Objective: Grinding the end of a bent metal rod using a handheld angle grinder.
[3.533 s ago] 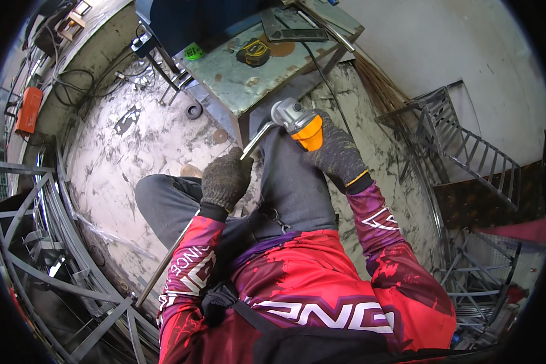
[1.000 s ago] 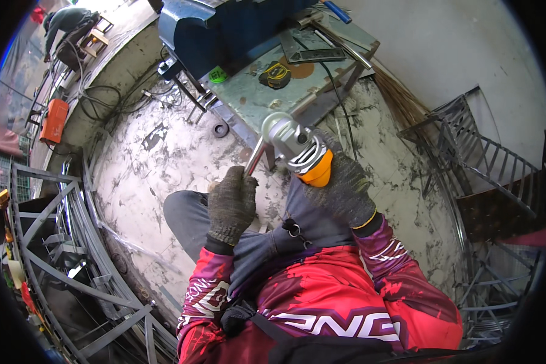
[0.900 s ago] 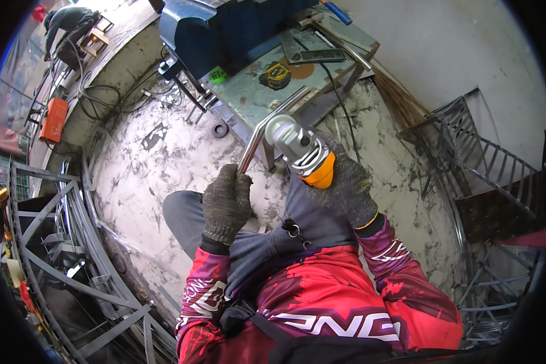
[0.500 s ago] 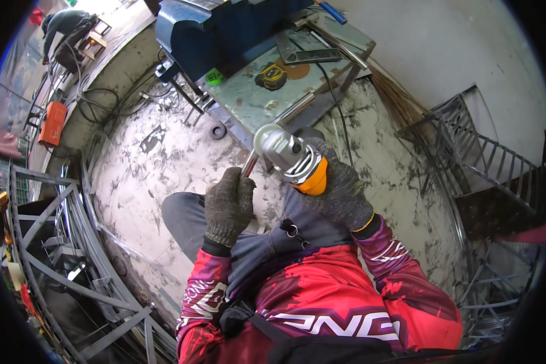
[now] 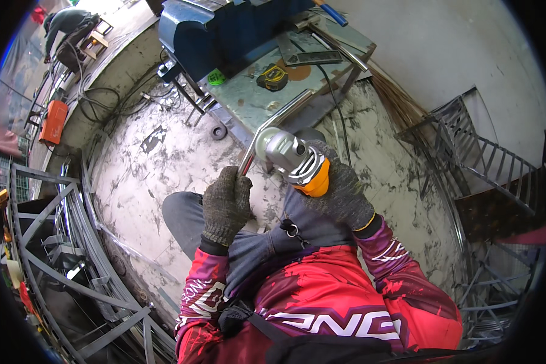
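My gloved left hand is closed round the near end of a shiny bent metal tube. From there the tube runs up past the grinder and along the worktable's near edge. In my gloved right hand is an angle grinder with a silver head and an orange body. Its round disc sits right beside the tube at the bend; whether they touch I cannot tell. Part of the grinder's body is hidden under my right glove.
On the worktable lie a tape measure, a metal square and a blue-handled tool. A blue metal housing stands behind. Metal frames flank me at left. A person bends over at far left.
My left hand and the tube have shifted slightly left, and the tube's bend now shows beside the disc. The grinder has moved slightly right.
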`<state>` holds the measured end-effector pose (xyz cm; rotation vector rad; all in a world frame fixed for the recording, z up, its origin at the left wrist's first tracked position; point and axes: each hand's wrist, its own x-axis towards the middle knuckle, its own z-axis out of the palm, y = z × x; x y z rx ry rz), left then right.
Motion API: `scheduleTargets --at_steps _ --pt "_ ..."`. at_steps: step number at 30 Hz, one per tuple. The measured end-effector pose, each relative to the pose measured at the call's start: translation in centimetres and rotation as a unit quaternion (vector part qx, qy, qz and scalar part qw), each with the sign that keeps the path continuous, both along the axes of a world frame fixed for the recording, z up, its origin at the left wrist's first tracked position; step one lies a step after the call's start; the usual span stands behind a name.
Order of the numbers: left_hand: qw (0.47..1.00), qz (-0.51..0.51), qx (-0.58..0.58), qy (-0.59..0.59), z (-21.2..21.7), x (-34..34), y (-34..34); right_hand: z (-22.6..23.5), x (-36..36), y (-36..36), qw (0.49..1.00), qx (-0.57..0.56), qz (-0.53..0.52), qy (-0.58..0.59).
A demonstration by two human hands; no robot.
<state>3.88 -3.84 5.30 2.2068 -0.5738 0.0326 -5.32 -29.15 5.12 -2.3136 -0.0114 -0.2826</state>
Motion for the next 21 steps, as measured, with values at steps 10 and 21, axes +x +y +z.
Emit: scheduleTargets --at_steps 10,21 --pt "1.0 -0.015 0.012 -0.003 -0.2 -0.4 -0.1 0.9 0.2 -0.6 0.997 -0.013 0.068 0.029" --pt "1.0 -0.007 -0.008 0.023 0.5 -0.3 0.3 0.4 0.5 -0.3 0.991 0.122 0.062 -0.002"
